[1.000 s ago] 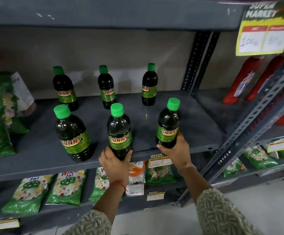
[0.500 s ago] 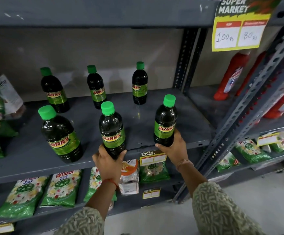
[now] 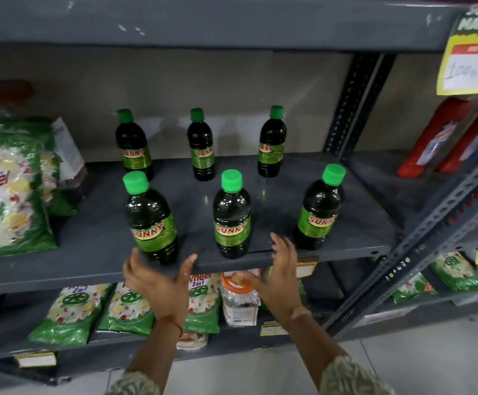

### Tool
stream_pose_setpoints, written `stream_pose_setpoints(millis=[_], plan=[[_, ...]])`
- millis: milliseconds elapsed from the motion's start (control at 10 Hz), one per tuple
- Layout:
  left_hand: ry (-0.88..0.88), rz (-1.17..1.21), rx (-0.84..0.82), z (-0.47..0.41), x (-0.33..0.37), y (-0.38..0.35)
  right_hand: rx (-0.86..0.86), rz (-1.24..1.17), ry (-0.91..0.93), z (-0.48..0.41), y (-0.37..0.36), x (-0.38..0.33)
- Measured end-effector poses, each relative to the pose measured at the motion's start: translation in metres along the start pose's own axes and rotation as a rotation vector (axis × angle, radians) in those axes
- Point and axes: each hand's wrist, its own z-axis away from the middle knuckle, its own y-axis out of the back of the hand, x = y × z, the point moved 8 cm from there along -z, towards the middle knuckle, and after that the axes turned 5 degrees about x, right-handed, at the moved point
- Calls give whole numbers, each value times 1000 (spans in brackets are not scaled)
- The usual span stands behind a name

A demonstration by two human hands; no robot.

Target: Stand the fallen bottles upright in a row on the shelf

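Several dark bottles with green caps and "SUNNY" labels stand upright on the grey shelf (image 3: 95, 252) in two rows. The front row has a left bottle (image 3: 150, 220), a middle bottle (image 3: 232, 216) and a right bottle (image 3: 320, 209). Three more stand behind: back left bottle (image 3: 133, 146), back middle bottle (image 3: 201, 145), back right bottle (image 3: 272, 142). My left hand (image 3: 158, 283) is open just below the shelf's front edge, under the left front bottle. My right hand (image 3: 280, 275) is open at the edge between the middle and right front bottles. Neither hand touches a bottle.
Green detergent packs (image 3: 7, 195) lie at the shelf's left end, and more packs (image 3: 69, 312) fill the shelf below beside a plastic jar (image 3: 239, 297). A slotted upright post (image 3: 351, 101) bounds the shelf on the right. Red bottles (image 3: 437, 138) lean beyond it under a yellow price sign (image 3: 471, 64).
Both hands have let go of the middle and right front bottles and drawn back below the shelf edge with fingers spread. The view has shifted left.
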Motion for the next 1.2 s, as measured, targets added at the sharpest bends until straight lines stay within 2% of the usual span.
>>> stream_pose_setpoints(millis=[100,200,600,1100,1200], plan=[[91,-60,-153,-28,-16,-5,-191,4,-91,-27,-31,-12],[60,-116,-231,-44,-30,-8,-194,86,-79,-39,-42,-17],[69,-122,-170,-80,-63,32,-107,135,-59,-34,-64,-30],[131,-36,-251,-85,-61,35,-122,161,-66,-33,-66,-34],[141,-26,-262,-74,-62,47,-51,86,-81,-15,-58,-32]])
